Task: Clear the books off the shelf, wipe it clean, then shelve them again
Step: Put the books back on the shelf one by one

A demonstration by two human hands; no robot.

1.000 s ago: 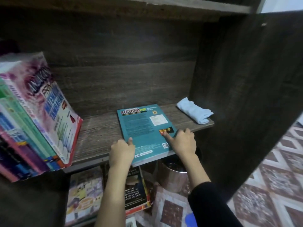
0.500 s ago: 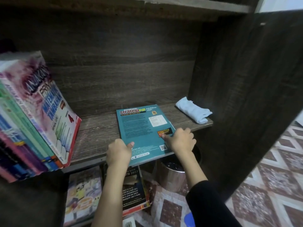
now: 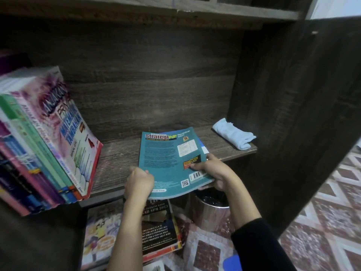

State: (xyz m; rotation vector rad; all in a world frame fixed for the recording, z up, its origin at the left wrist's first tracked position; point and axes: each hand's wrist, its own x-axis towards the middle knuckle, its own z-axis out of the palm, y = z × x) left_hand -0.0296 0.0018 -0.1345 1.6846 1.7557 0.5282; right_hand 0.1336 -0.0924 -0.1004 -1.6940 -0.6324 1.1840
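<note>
Shelf (image 3: 121, 163) holds leaning books (image 3: 48, 137), seemingly a cloth (image 3: 234, 136); right hand (image 3: 216, 171) grips teal book (image 3: 168, 159).

A black long sleeve (image 3: 259, 247) is worn on the right arm (image 3: 241, 202), ended above the wrist. The left forearm (image 3: 129, 227) is left uncovered.

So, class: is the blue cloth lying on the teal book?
No, the cloth lies at the right end of the shelf, apart from the teal book.

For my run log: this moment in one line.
left hand: grips teal book | right hand: grips teal book | cloth: on shelf, right | other books: left end
</note>
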